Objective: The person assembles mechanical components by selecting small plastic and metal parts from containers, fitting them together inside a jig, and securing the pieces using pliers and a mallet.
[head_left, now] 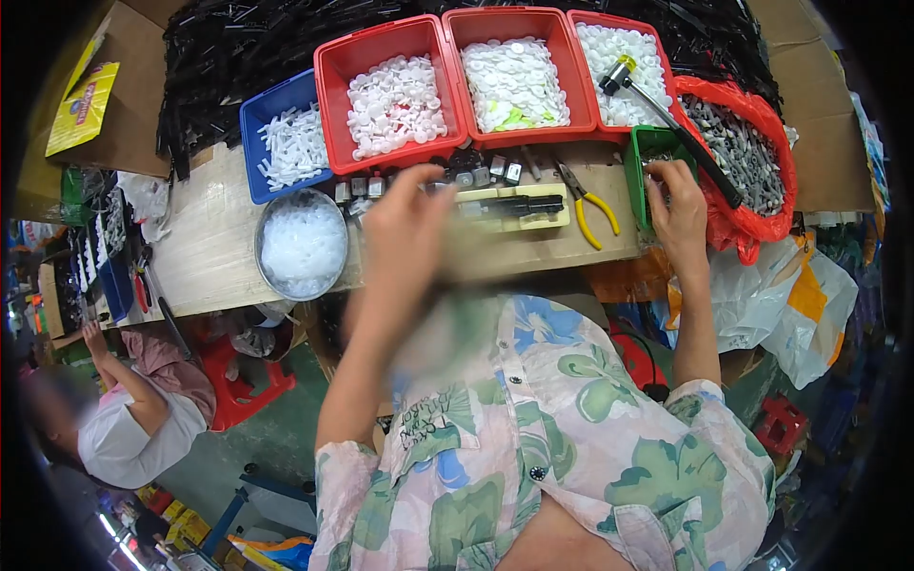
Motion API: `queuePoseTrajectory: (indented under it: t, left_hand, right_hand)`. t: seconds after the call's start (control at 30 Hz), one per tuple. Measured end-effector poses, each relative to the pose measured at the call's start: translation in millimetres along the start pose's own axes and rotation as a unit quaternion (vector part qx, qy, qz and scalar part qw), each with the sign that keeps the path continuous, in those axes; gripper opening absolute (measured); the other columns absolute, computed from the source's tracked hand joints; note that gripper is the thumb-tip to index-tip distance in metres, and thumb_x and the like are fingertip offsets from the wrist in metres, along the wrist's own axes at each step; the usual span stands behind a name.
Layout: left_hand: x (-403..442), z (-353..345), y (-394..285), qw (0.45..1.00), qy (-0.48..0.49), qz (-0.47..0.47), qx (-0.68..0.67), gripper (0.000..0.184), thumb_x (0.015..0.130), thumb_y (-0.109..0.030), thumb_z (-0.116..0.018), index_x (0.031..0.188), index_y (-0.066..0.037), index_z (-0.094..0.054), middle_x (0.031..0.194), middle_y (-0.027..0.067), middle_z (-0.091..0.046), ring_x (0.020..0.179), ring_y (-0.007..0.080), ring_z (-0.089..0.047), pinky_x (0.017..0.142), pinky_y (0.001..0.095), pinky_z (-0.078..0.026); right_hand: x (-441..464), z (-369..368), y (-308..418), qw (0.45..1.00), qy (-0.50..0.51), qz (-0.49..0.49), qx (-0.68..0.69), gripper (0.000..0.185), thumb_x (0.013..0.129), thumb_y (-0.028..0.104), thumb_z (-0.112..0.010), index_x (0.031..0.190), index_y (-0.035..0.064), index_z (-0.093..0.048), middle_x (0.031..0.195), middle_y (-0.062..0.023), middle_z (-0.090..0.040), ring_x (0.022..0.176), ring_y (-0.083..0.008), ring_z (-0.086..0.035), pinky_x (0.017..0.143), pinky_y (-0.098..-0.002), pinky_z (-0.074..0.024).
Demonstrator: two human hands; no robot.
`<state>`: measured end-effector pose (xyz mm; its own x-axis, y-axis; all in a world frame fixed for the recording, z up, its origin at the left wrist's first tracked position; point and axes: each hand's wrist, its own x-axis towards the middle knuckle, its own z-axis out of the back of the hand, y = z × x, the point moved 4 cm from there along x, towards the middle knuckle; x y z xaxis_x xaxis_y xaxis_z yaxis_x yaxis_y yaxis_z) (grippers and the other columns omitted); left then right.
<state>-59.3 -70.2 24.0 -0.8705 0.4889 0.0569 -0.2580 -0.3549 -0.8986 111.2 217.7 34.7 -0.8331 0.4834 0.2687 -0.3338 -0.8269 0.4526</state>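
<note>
My left hand (409,228) is smeared by motion above the front of the bench, left of a cream holder (564,218) with a black tube-like part (533,205) lying in it. Its fingers cannot be made out. At the green bin (640,157), my right hand (678,209) bends its fingers down over the near rim. The fingertips are drawn together, and whatever they hold is hidden. Pliers with yellow handles (600,224) lie between the holder and this bin. Several small black-and-silver blocks (497,167) stand behind the holder.
Along the back stand a blue bin (252,143) of white tubes and red bins (328,90) of white pieces. A hammer (700,143) lies across the right side, beside a red bag (776,143) of grey parts. A metal bowl (262,271) stands left; another person (143,419) sits beyond.
</note>
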Motion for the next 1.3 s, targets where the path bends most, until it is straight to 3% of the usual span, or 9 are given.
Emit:
queuePoseTrajectory:
  t: [0.07, 0.13, 0.23, 0.33, 0.47, 0.63, 0.87, 1.1, 1.3]
  left_hand:
    - [20.5, 11.2, -9.7, 0.993, -0.041, -0.085, 0.069, 0.016, 0.093, -0.01, -0.068, 0.102, 0.003, -0.069, 0.069, 0.0012, -0.057, 0.059, 0.0058, -0.052, 0.053, 0.0253, -0.042]
    - [42.9, 17.3, -20.8, 0.982, -0.071, -0.138, 0.111, 0.014, 0.086, -0.009, -0.069, 0.096, 0.0, -0.07, 0.076, 0.015, -0.064, 0.065, 0.0275, -0.063, 0.063, 0.0374, -0.049]
    - [84.0, 15.8, -12.0, 0.972, -0.043, -0.167, 0.159, 0.008, 0.082, -0.005, -0.069, 0.088, 0.001, -0.071, 0.084, 0.0194, -0.065, 0.077, 0.036, -0.065, 0.07, 0.0422, -0.05]
    - [117.9, 8.6, 4.2, 0.939, -0.022, -0.229, 0.256, 0.013, 0.084, -0.008, -0.071, 0.092, 0.002, -0.072, 0.085, 0.0167, -0.067, 0.072, 0.0286, -0.066, 0.067, 0.0374, -0.051]
    - [140.4, -2.6, 18.7, 0.946, 0.027, -0.156, 0.282, 0.012, 0.078, -0.01, -0.073, 0.083, 0.001, -0.073, 0.086, 0.0208, -0.069, 0.084, 0.0394, -0.067, 0.08, 0.0472, -0.052]
    - [145.3, -8.1, 23.6, 0.95, 0.055, -0.122, 0.283, 0.012, 0.077, -0.01, -0.073, 0.084, 0.0, -0.073, 0.09, 0.0212, -0.07, 0.086, 0.0389, -0.068, 0.082, 0.0474, -0.053]
    - [140.0, -8.9, 20.5, 0.928, 0.038, -0.191, 0.318, 0.019, 0.079, -0.011, -0.072, 0.097, -0.004, -0.072, 0.089, 0.0179, -0.071, 0.086, 0.0346, -0.069, 0.076, 0.0452, -0.054]
    - [137.4, -6.9, 17.7, 0.923, 0.067, -0.155, 0.346, 0.015, 0.08, -0.012, -0.072, 0.093, -0.004, -0.073, 0.088, 0.0162, -0.07, 0.084, 0.0336, -0.069, 0.075, 0.0453, -0.054]
    - [139.1, -3.0, 7.6, 0.947, 0.005, -0.151, 0.284, 0.011, 0.079, -0.01, -0.07, 0.089, -0.006, -0.074, 0.092, 0.0148, -0.069, 0.09, 0.0364, -0.068, 0.079, 0.0484, -0.054]
  right_hand:
    - [-5.0, -3.9, -7.1, 0.999, 0.023, 0.001, -0.024, 0.013, 0.086, 0.0, -0.064, 0.099, -0.0023, -0.065, 0.095, -0.0187, -0.062, 0.084, -0.0381, -0.064, 0.071, -0.0435, -0.0486]
    - [-3.8, -6.6, -10.0, 0.999, 0.021, 0.03, -0.026, 0.013, 0.085, 0.001, -0.065, 0.097, -0.0027, -0.066, 0.093, -0.0184, -0.062, 0.083, -0.0387, -0.063, 0.071, -0.0438, -0.0487]
    - [1.0, -6.5, -11.5, 0.999, 0.021, 0.025, -0.013, 0.011, 0.084, 0.001, -0.066, 0.094, -0.0032, -0.066, 0.089, -0.0178, -0.063, 0.081, -0.0383, -0.064, 0.071, -0.0433, -0.0488]
    - [2.8, -4.5, -13.7, 1.0, 0.022, 0.011, 0.016, 0.009, 0.083, 0.001, -0.068, 0.09, -0.0037, -0.066, 0.085, -0.0165, -0.064, 0.078, -0.036, -0.064, 0.068, -0.0419, -0.0491]
    - [-1.5, -1.9, -16.7, 0.999, 0.016, -0.021, 0.046, 0.008, 0.083, 0.002, -0.069, 0.088, -0.0036, -0.066, 0.082, -0.0147, -0.063, 0.074, -0.0303, -0.065, 0.066, -0.0388, -0.0489]
    - [-3.8, 2.8, -14.1, 0.998, 0.006, -0.029, 0.058, 0.007, 0.083, 0.001, -0.069, 0.087, -0.0031, -0.066, 0.08, -0.0117, -0.062, 0.068, -0.0226, -0.063, 0.063, -0.0338, -0.0484]
    - [-2.7, 5.5, -1.6, 0.998, -0.018, -0.026, 0.056, 0.007, 0.083, 0.001, -0.068, 0.087, -0.0034, -0.066, 0.081, -0.0121, -0.063, 0.07, -0.0233, -0.064, 0.064, -0.034, -0.0487]
    - [-7.6, 10.2, -7.4, 0.996, -0.033, -0.033, 0.073, 0.008, 0.082, 0.001, -0.068, 0.089, -0.0032, -0.067, 0.082, -0.0113, -0.064, 0.072, -0.0217, -0.063, 0.066, -0.0328, -0.0485]
    - [-8.0, 13.6, -11.8, 0.994, -0.053, -0.032, 0.091, 0.007, 0.083, 0.001, -0.068, 0.089, -0.0028, -0.067, 0.083, -0.011, -0.065, 0.073, -0.0211, -0.064, 0.068, -0.0322, -0.0486]
